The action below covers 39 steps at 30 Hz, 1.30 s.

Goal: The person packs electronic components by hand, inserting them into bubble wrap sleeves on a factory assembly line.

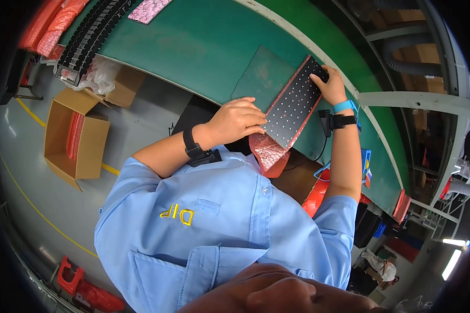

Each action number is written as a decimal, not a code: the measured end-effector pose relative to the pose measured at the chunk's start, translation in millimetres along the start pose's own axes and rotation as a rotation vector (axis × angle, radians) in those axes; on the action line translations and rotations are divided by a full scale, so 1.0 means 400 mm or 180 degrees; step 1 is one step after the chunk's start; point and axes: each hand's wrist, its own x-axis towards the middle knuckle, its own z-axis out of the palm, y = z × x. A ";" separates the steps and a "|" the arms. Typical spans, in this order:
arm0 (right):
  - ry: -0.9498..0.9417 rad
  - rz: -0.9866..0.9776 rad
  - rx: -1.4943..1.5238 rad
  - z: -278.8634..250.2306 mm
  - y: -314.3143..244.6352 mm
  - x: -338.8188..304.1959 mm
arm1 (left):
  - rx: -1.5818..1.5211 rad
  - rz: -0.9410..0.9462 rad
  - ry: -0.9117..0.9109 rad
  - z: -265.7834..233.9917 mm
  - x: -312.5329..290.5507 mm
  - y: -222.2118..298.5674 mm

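A long black panel (pixel 295 101) dotted with rows of small white points lies slantwise over the green workbench. Red bubble wrap (pixel 269 152) shows along its long edges and hangs past its near end, over the bench edge. My right hand (pixel 331 86) is closed on the far end, its thumb lying on the dotted face and its other fingers at the edge. At the near left corner, my left hand (pixel 239 119) pinches the panel's edge with bent fingers. Exactly where its fingertips press is partly hidden. Both wrists wear black straps; the right one also has a blue band.
A dark green mat (pixel 262 73) lies beside the panel on the workbench (pixel 167 55). A black slotted rack (pixel 91 39) and pink bubble wrap (pixel 149 9) sit at the left. An open cardboard box (pixel 89 146) stands on the floor. A metal post (pixel 412 101) rises at the right.
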 end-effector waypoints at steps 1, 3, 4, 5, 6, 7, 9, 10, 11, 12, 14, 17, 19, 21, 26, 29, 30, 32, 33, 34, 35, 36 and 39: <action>-0.0010 0.0060 0.0305 0.006 0.021 0.004 | -0.0014 0.0014 0.0009 0.001 0.002 0.000; -0.0031 0.0119 0.0601 0.009 0.041 0.011 | -0.0026 -0.0030 0.0025 -0.001 0.003 0.002; -0.0044 0.0178 0.0729 0.010 0.039 0.013 | -0.0029 -0.0063 0.0033 -0.002 0.002 0.002; -0.0057 0.0239 0.0857 0.010 0.038 0.016 | -0.0037 -0.0070 0.0040 -0.002 0.001 0.003; -0.0070 0.0300 0.0985 0.011 0.036 0.017 | -0.0033 -0.0061 0.0036 -0.002 0.000 0.003; -0.0081 0.0302 0.0980 0.010 0.035 0.019 | -0.0030 -0.0052 0.0032 -0.002 -0.001 0.004; -0.0204 0.0547 0.1261 0.002 0.028 0.024 | -0.0033 -0.0044 0.0028 -0.002 -0.001 0.002; -0.0268 0.0669 0.1404 0.001 0.026 0.025 | -0.0038 -0.0051 0.0050 -0.001 -0.001 0.002; -0.0277 0.0673 0.1402 0.005 0.031 0.026 | -0.0041 -0.0059 0.0072 0.000 -0.002 0.003; -0.0306 0.0603 0.1431 0.009 0.038 0.030 | -0.0044 -0.0069 0.0093 0.001 -0.004 0.004; -0.0338 0.0477 0.1487 0.012 0.061 0.044 | -0.0053 -0.0064 0.0084 0.002 0.000 0.003; -0.0747 0.0681 0.1458 -0.003 0.087 0.083 | -0.0055 -0.0057 0.0055 0.003 0.007 0.000; -0.0939 0.0745 0.1412 -0.029 0.076 0.104 | -0.0092 -0.0050 0.0009 0.000 0.001 -0.002; -0.1482 0.0809 0.1490 -0.071 0.056 0.129 | -0.0107 -0.0055 -0.0043 -0.003 0.003 -0.001; -0.2014 0.0515 0.2201 -0.229 -0.002 0.150 | 0.0125 -0.0359 -0.0183 -0.018 0.022 0.025; -0.2097 0.0255 0.1942 -0.368 -0.047 0.115 | 0.0460 -0.0573 -0.0074 -0.019 0.040 0.043; -0.2102 0.0236 0.1950 -0.404 -0.089 0.097 | 0.0409 -0.0450 -0.0203 -0.022 0.040 0.038; -0.1799 -0.0224 0.1970 -0.483 -0.179 0.033 | 0.0289 -0.0168 -0.0458 -0.024 0.041 0.033; -0.1789 -0.0233 0.1967 -0.524 -0.213 0.004 | 0.0298 -0.0159 -0.0454 -0.017 0.035 0.038; -0.1466 -0.0409 0.1922 -0.560 -0.243 -0.020 | -0.0928 -0.0781 -0.0540 -0.006 0.022 0.046; -0.1109 -0.0548 0.1859 -0.600 -0.268 -0.049 | -0.2186 -0.1358 -0.0632 0.008 0.013 0.055; -0.1087 -0.0539 0.1851 -0.641 -0.286 -0.072 | -0.3446 -0.1933 -0.0717 0.017 0.009 0.063; -0.0855 -0.0756 0.1799 -0.738 -0.309 -0.118 | -0.3735 -0.2173 -0.1399 0.031 0.024 0.072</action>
